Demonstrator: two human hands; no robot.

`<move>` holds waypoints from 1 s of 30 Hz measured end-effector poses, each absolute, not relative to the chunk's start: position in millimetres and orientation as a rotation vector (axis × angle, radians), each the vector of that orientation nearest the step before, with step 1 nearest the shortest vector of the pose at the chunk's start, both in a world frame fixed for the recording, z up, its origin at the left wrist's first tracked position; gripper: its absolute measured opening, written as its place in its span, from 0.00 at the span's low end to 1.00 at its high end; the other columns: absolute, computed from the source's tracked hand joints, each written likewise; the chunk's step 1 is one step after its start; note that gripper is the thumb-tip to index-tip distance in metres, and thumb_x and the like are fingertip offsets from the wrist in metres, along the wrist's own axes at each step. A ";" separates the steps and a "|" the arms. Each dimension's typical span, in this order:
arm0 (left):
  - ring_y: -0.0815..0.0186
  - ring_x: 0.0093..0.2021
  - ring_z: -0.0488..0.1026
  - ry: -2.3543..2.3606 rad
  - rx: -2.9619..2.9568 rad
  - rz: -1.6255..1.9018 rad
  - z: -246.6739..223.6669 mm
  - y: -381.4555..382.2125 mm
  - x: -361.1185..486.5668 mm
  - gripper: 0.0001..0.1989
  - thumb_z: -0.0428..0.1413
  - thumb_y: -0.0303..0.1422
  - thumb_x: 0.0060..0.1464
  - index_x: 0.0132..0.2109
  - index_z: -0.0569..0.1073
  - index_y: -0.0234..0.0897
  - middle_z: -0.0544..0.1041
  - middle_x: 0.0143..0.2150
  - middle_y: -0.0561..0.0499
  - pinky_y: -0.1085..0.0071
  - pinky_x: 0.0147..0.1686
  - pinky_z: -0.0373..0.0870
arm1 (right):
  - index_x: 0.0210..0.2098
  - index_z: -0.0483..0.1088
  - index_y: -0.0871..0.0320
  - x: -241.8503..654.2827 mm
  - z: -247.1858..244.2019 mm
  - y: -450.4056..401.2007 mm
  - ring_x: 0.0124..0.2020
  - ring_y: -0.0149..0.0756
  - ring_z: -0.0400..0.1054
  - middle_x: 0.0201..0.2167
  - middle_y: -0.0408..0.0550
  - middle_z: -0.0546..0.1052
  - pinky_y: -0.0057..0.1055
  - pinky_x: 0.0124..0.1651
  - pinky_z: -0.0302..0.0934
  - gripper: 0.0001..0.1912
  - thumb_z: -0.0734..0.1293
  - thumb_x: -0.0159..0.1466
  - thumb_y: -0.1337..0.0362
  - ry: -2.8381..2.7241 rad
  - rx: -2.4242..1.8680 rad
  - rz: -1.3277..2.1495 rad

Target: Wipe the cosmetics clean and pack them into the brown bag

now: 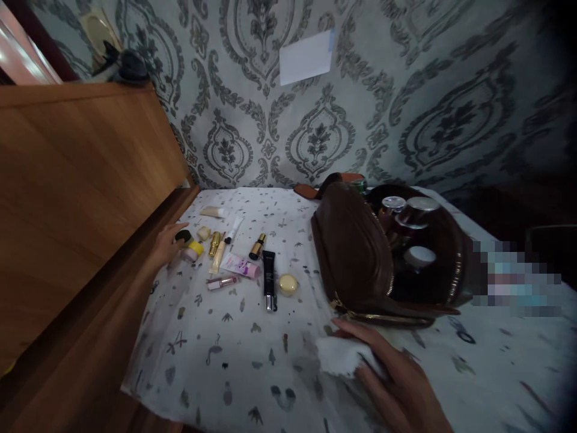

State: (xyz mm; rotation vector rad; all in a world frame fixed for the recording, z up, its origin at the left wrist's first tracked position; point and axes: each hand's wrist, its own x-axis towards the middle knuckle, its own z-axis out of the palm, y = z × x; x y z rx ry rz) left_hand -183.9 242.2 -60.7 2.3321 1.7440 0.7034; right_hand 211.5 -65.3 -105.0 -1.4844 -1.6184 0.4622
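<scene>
My left hand (167,242) is at the left edge of the cloth-covered table, its fingers and thumb curled about a small dark-lidded jar (183,236). Right beside that jar lies a yellow-and-pale container (195,249). My right hand (392,367), in front of the bag, grips a crumpled white tissue (345,356). Between the hands lie a gold lipstick (215,243), a black-and-gold lipstick (257,247), a pink-and-white tube (240,265), a lip gloss tube (222,282), a black tube with silver cap (269,278) and a round cream-coloured compact (288,284).
An open brown leather bag (349,240) stands on the right, holding silver-capped bottles (419,210) and a white-lidded item (420,257). A wooden cabinet (85,198) borders the table on the left. Behind is a patterned wall (270,138) with a white card (306,59).
</scene>
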 end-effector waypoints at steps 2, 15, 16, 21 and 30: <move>0.50 0.59 0.67 1.699 2.296 0.614 -63.3 255.9 -195.4 0.27 0.54 0.36 0.47 0.56 0.73 0.37 0.73 0.57 0.42 0.54 0.58 0.64 | 0.53 0.74 0.52 199.2 -92.2 -49.4 0.45 0.43 0.76 0.46 0.51 0.80 0.32 0.42 0.70 0.19 0.63 0.64 0.58 -1.532 -1.457 0.649; 0.51 0.50 0.70 1.744 2.281 0.610 -72.5 266.8 -205.4 0.29 0.54 0.49 0.43 0.50 0.71 0.37 0.75 0.49 0.45 0.56 0.52 0.67 | 0.49 0.72 0.53 137.9 -85.6 -1.6 0.45 0.40 0.74 0.44 0.45 0.80 0.29 0.40 0.65 0.31 0.77 0.46 0.60 -0.296 -0.901 1.659; 0.52 0.51 0.69 1.762 2.283 0.643 -70.3 264.5 -205.6 0.28 0.53 0.49 0.45 0.51 0.70 0.38 0.74 0.50 0.46 0.56 0.52 0.67 | 0.48 0.72 0.53 138.3 -86.8 -1.2 0.44 0.40 0.74 0.43 0.45 0.80 0.29 0.39 0.65 0.30 0.77 0.45 0.60 -0.280 -0.875 1.676; 0.53 0.46 0.71 1.751 2.284 0.662 -70.9 255.8 -201.6 0.26 0.54 0.46 0.46 0.50 0.70 0.38 0.75 0.47 0.45 0.57 0.47 0.69 | 0.42 0.75 0.55 145.3 -95.5 -3.5 0.43 0.41 0.74 0.39 0.45 0.81 0.32 0.43 0.66 0.23 0.77 0.48 0.57 -0.304 -0.811 1.709; 0.54 0.48 0.73 1.803 2.296 0.628 -80.3 253.2 -195.8 0.24 0.55 0.39 0.46 0.52 0.74 0.37 0.77 0.49 0.43 0.59 0.50 0.69 | 0.44 0.75 0.55 149.6 -100.4 -9.1 0.45 0.42 0.74 0.40 0.46 0.81 0.34 0.48 0.66 0.22 0.76 0.52 0.55 -0.390 -0.832 1.735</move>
